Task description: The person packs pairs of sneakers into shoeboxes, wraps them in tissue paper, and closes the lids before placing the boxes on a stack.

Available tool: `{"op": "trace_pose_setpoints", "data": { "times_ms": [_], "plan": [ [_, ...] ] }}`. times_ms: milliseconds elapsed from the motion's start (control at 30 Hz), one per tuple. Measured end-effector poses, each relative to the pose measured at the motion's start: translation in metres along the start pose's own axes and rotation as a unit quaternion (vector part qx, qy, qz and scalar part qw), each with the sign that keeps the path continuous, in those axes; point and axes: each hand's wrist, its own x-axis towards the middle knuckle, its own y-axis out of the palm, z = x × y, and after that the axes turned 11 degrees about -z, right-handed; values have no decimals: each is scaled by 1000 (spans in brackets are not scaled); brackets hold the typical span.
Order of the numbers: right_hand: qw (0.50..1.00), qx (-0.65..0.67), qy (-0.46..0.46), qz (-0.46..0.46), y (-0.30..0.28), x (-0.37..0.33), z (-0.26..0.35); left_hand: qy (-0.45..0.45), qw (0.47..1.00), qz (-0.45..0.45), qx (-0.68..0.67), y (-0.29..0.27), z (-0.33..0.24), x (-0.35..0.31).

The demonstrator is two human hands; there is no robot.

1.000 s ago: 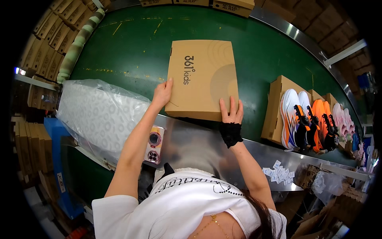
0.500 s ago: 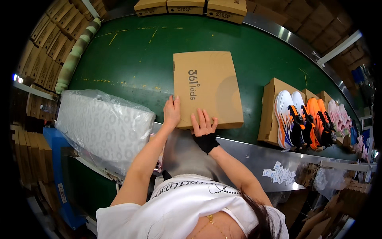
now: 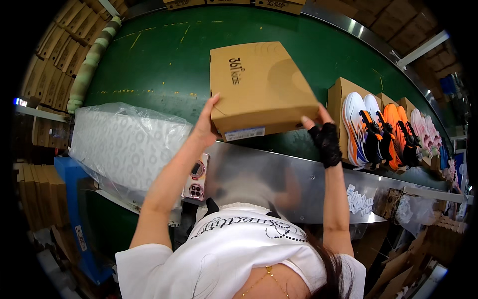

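A closed brown cardboard shoebox (image 3: 259, 89) is held between my two hands over the green conveyor belt, its near side tilted up so that a white label (image 3: 244, 134) shows there. My left hand (image 3: 205, 121) grips the box at its near left corner, the thumb along the side. At the near right corner, my right hand (image 3: 323, 134), in a black fingerless glove, is closed on the box with its fingertips on the edge. The fingers under the box are hidden.
Left of the box lies a clear plastic bag of patterned white paper (image 3: 130, 149). A phone (image 3: 196, 177) rests on the metal ledge (image 3: 249, 174); small white packets (image 3: 359, 200) lie further right. Sneakers (image 3: 359, 129) lean on open boxes at right. More shoeboxes (image 3: 281, 6) stand at the far edge.
My right hand has moved from the box's near edge to its near right corner. The near side has been raised and turned into view, and the box has shifted slightly.
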Motion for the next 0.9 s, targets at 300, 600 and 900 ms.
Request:
{"op": "trace_pose_setpoints", "data": {
  "times_ms": [300,600,900],
  "plan": [
    [862,-221,-352,-292,9,-21,69,-142,990,22,-4,28,-60,-89],
    [862,-193,-409,-230,20,-95,62,-52,996,36,-66,13,-50,-157],
    [867,-155,-445,-161,19,-103,80,4,990,-28,-142,-18,-44,-237]
  ]
}}
